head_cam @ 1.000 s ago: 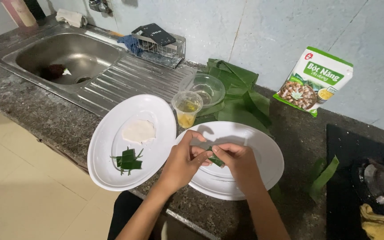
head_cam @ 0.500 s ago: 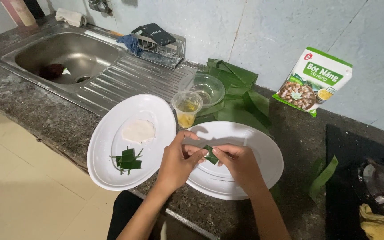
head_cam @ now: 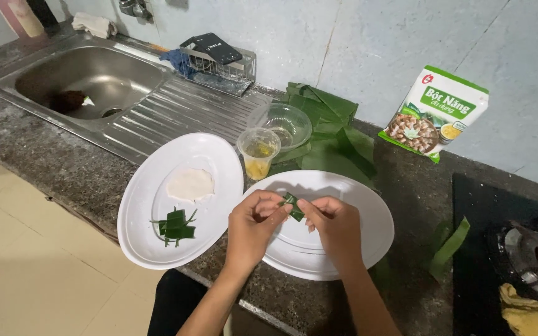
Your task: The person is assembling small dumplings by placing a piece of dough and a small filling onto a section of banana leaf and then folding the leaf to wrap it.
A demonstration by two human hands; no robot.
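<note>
My left hand (head_cam: 253, 225) and my right hand (head_cam: 336, 225) meet over a white oval plate (head_cam: 368, 211) and together pinch a small folded green leaf parcel (head_cam: 293, 206) between their fingertips. To the left lies a second white oval plate (head_cam: 144, 218) that carries a flat white disc of dough (head_cam: 190, 184) and a finished folded green leaf parcel (head_cam: 177, 225) with thin strips sticking out.
A small plastic cup (head_cam: 258, 151) of yellowish liquid, a clear bowl (head_cam: 284, 124) and a pile of green leaves (head_cam: 331, 134) sit behind the plates. A flour packet (head_cam: 436, 113) leans on the wall. Sink (head_cam: 88, 81) far left, gas stove (head_cam: 530, 258) right, loose leaf strip (head_cam: 448, 247).
The long leaf strip held a second ago has been folded down into a small compact parcel between my fingertips. Both hands stay over the right plate.
</note>
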